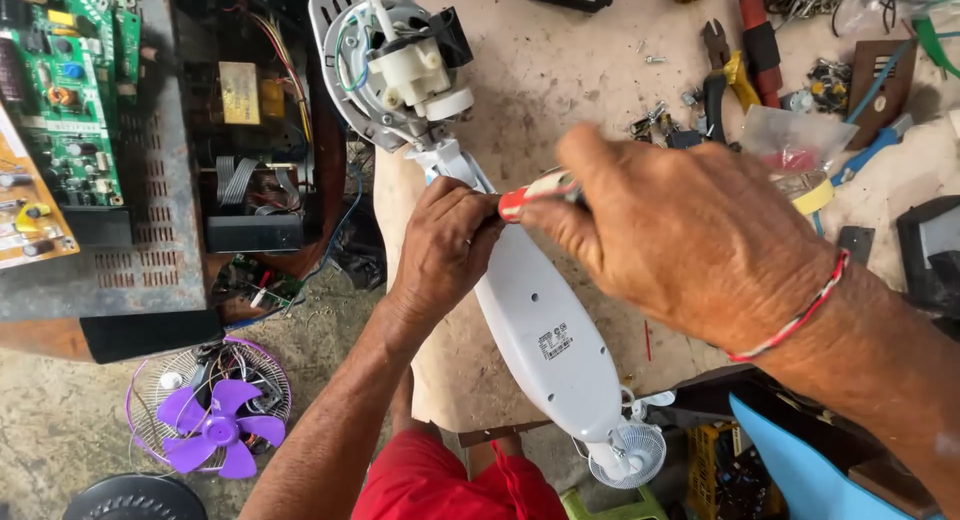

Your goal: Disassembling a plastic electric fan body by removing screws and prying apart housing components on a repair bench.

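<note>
A white fan body (545, 320) lies lengthwise on the worn workbench (560, 70), its bare motor head (400, 65) with wires at the far end. My left hand (445, 245) grips the fan's neck just below the motor. My right hand (680, 230) is closed around a screwdriver with a red and white handle (535, 192), its tip hidden behind my left hand at the neck. A red and white string bracelet (800, 315) circles my right wrist.
Pliers (718, 75), a red-handled tool (760, 40), loose screws and a plastic bag (795, 140) lie at the bench's far right. Left of the bench stand an opened device with wiring (255, 130) and green circuit boards (75, 80). A purple fan (212, 420) sits on the floor.
</note>
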